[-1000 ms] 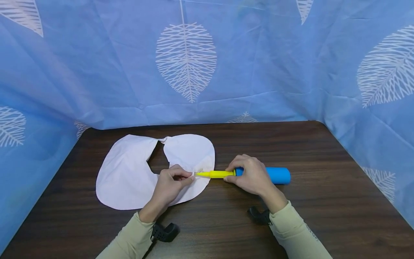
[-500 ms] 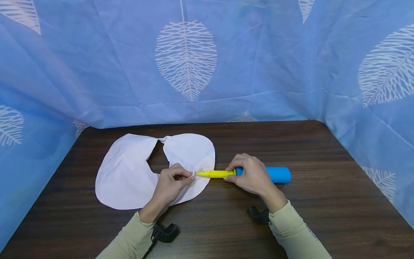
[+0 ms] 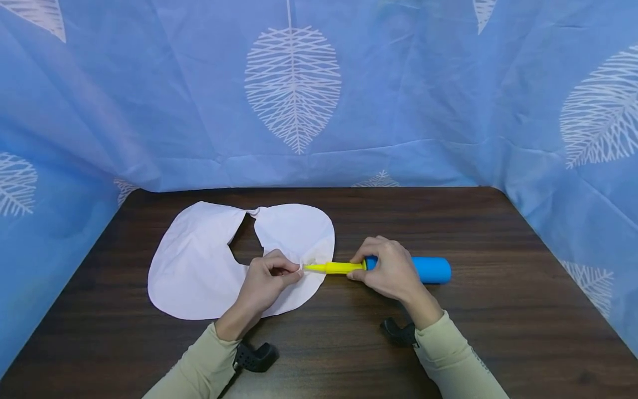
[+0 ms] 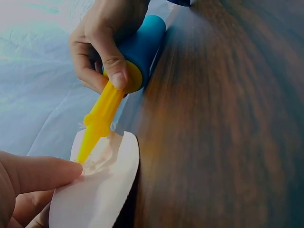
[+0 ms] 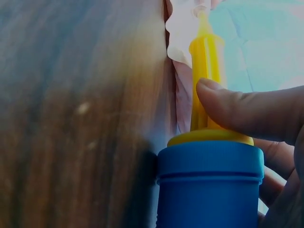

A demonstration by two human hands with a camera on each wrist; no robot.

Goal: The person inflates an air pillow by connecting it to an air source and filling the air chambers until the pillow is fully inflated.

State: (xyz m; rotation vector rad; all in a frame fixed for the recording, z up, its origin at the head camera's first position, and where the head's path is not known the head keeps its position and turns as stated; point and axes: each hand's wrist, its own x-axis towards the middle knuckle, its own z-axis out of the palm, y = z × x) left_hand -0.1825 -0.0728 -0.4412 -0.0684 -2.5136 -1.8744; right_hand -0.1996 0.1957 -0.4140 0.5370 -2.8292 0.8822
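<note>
Head view: flat white piece (image 3: 186,269) lay around 8 o'clock on the surface (image 3: 349,349). Pump (image 3: 432,270) sat at 4 o'clock, yellow nozzle (image 3: 336,268) pointing to 9. Left hand (image 3: 264,285) had thumb and forefinger nearly together, pinching the white piece right at the nozzle tip. Right hand (image 3: 391,269) gripped the pump at its collar, fingers spread only about as far as its girth. Main risk: two free-held halves; either hand drifting along the 9-to-3 line could pull the tip out.

Left wrist view: tip ran down to the left fingers at 8 o'clock, white film crumpled beside it. Seating depth couldn't be told. Shallow fit would likely leak; forcing it could tear the film.

Right wrist view: right thumb lay along the nozzle base, tip meeting a clear valve-like bit near 1 o'clock. Sideways thumb load could skew the tip and kink the inlet.
</note>
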